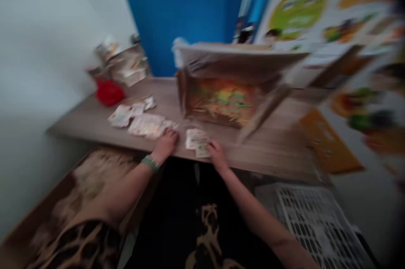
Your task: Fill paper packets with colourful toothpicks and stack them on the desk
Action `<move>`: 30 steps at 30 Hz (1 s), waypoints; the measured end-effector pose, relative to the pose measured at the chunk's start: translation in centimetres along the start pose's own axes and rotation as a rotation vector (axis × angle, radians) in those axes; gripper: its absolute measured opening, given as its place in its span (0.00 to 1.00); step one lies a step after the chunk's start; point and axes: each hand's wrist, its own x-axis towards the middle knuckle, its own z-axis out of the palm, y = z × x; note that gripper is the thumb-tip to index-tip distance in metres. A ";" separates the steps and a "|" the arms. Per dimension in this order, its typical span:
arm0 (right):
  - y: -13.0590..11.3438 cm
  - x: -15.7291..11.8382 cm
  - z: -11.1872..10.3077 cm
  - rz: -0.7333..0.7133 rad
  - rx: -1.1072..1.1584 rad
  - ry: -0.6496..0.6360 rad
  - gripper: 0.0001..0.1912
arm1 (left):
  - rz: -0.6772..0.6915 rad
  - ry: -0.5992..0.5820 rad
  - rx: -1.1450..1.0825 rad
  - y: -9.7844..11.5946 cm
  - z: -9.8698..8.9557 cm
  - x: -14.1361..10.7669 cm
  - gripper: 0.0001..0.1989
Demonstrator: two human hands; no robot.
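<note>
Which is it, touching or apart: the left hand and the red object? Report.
Apart. The head view shows the left hand away from the red object, pale pieces and tabletop between.

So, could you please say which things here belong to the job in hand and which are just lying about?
Likely in use:
- pale row at the left hand
- small pale pile at the right hand
- open box just beyond

Apparently lying about:
- red object
- white crate
- orange panel

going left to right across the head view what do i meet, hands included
Red round object → left hand → pale items between the hands → right hand → orange panel.
</note>
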 end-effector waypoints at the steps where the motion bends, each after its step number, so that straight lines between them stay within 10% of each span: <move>1: 0.6 0.0 0.8 0.009 -0.002 -0.016 0.13 | -0.048 -0.028 0.012 -0.9 0.8 -1.8 0.12; 15: -1.2 -0.2 0.2 0.183 0.047 -0.055 0.11 | -0.053 0.190 -0.121 -2.6 4.2 -2.8 0.18; 19: -2.5 1.4 0.8 0.231 0.254 -0.027 0.11 | -0.257 0.360 -0.722 -0.5 3.2 -1.9 0.13; 24: -4.3 4.2 2.7 0.234 0.216 -0.068 0.11 | -0.576 -0.049 -1.839 3.6 1.0 1.1 0.25; 30: -6.5 8.1 2.1 0.068 -0.268 -0.281 0.13 | -0.753 0.024 -1.966 2.6 1.6 3.0 0.18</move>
